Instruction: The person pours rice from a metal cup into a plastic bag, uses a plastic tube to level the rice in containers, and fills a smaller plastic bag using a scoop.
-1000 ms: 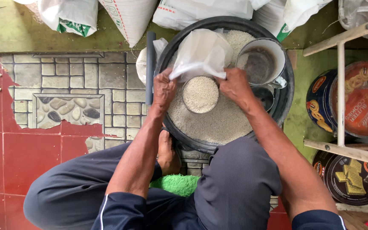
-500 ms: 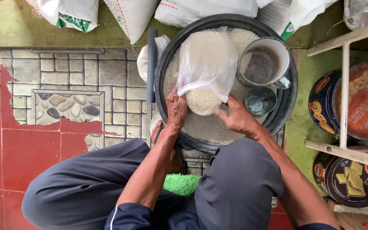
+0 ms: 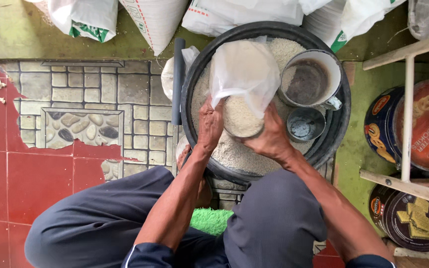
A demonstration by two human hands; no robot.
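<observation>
A clear plastic bag (image 3: 244, 79), part filled with white rice, rests on the rice inside a big black basin (image 3: 194, 74). My left hand (image 3: 210, 124) grips the bag's left side near its bottom. My right hand (image 3: 270, 139) holds the bag's lower right side. The bag's loose top stands up and leans toward the far rim. A large metal mug (image 3: 311, 82) and a smaller round tin cup (image 3: 305, 125) sit on the rice to the right of the bag.
White sacks (image 3: 155, 20) lean along the far edge. A wooden rack (image 3: 408, 119) with round biscuit tins (image 3: 423, 129) stands at the right. A dark bar (image 3: 177, 82) lies left of the basin. My knees and a green fuzzy mat (image 3: 212, 221) are below.
The bag's mouth, held open a second ago, has been gathered upward. Both hands slid down from the bag's rim to its lower sides, and the bag now stands taller on the rice.
</observation>
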